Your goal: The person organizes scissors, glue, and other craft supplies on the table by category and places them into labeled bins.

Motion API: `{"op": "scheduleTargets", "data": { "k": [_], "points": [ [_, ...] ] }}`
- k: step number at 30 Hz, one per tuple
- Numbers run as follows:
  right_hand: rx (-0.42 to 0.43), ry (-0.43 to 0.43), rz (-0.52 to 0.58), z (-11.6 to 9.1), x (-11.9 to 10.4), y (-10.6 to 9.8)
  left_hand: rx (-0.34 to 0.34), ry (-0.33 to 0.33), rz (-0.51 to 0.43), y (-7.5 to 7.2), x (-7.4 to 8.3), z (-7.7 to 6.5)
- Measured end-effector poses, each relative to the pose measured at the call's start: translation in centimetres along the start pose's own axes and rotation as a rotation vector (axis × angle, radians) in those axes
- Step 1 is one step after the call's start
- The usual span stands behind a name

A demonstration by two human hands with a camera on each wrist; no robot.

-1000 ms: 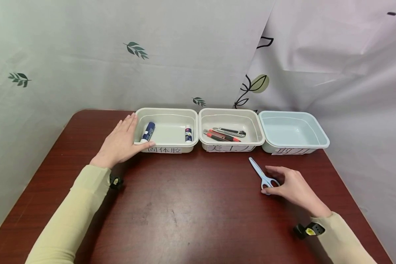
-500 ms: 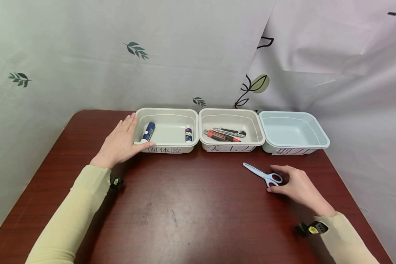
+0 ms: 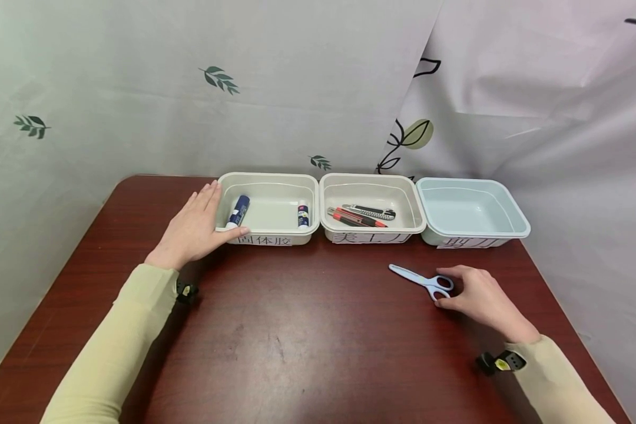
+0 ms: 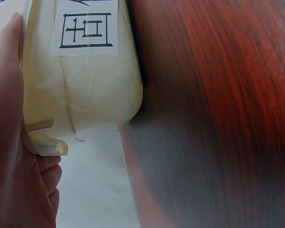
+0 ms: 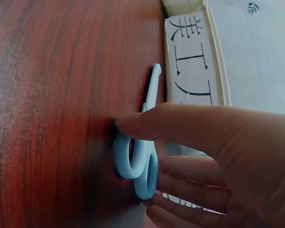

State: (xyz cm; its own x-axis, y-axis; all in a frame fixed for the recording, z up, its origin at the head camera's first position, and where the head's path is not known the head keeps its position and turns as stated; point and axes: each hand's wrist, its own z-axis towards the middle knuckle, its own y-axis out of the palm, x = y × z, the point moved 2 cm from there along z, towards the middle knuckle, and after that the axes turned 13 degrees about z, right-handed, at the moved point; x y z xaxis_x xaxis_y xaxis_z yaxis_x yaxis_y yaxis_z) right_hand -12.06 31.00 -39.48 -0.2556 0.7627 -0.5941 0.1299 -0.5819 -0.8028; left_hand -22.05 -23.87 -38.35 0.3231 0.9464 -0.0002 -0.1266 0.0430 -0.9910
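Observation:
Pale blue scissors [image 3: 423, 281] lie on the table in front of the bins, blades pointing left and a little away. My right hand [image 3: 479, 297] holds them by the handle loops, thumb [image 5: 147, 122] on the near loop and fingers at the far one. My left hand [image 3: 191, 232] rests with straight fingers along the left rim of the leftmost cream bin [image 3: 267, 176], its thumb lying over the front rim. In the left wrist view this hand [image 4: 9, 128] lies along the bin's rim, beside a paper label [image 4: 85, 28].
Two glue sticks [image 3: 238, 212] lie in the left bin. The middle cream bin [image 3: 371, 178] contains several utility knives [image 3: 357, 218]. At the right of the row stands a light blue bin [image 3: 471, 184]. Each bin has a handwritten front label. A pale curtain [image 3: 275, 88] hangs behind the table [image 3: 297, 335].
The scissors have turned on the table, their tip swinging left and nearer while the handles shifted slightly right. My right hand moved a little right with them; my left hand stayed put.

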Motion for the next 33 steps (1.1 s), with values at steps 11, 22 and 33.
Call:
{"op": "scheduleTargets", "data": {
  "k": [11,22,33],
  "points": [
    [-0.042,-0.040,-0.061,0.7,-0.6,0.3,0.005,0.000,-0.009,-0.1,0.1,0.0],
    [-0.066,-0.036,-0.099,1.2,-0.7,0.4,0.000,-0.001,-0.014,-0.1,0.1,0.0],
    [-0.089,-0.088,-0.110,1.5,-0.5,0.2,-0.009,-0.002,-0.009,0.0,0.0,0.0]
  ]
}}
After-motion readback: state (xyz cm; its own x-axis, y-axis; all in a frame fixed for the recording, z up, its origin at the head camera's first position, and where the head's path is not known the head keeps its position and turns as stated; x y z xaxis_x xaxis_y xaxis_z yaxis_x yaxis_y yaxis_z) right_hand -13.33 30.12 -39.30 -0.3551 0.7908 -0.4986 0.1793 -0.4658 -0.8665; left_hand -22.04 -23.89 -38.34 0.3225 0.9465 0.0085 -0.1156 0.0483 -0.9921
